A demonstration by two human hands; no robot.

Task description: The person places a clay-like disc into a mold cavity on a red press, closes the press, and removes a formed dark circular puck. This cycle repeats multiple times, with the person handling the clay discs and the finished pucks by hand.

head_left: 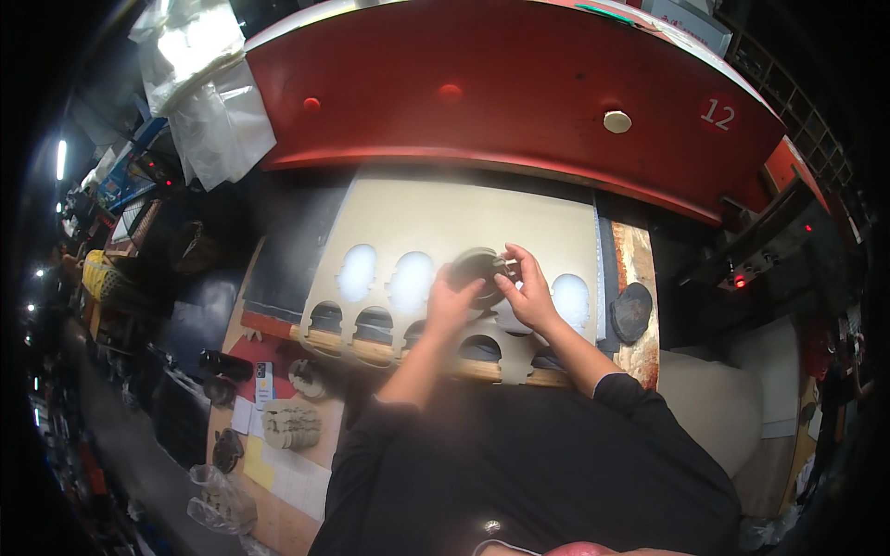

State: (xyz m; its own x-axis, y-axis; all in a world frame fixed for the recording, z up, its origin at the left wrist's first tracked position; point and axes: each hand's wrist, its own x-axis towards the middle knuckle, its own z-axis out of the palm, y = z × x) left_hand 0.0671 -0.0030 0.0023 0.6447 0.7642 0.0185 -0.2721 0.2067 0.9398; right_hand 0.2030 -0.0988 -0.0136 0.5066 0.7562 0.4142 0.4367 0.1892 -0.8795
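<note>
Over the middle of a tan sheet (464, 211), both of my hands hold a dark oval piece with a notched edge (478, 269). My left hand (451, 298) wraps its near left side. From the right, my right hand (530, 295) grips the rim with thumb and fingers. Part of the piece is hidden behind my fingers, so I cannot tell whether it is one layer or a stack. The sheet has oval cut-outs. White shows through several of them, and dark gaps show through the row along the near edge.
A wide red machine beam (519, 83) spans the far side. A dark oval block (632, 313) sits on the worn wooden edge at right. On the left side table are a stack of grey-green cut pieces (292, 423), a phone (264, 382) and papers (301, 477). Clear plastic bags (218, 120) hang far left.
</note>
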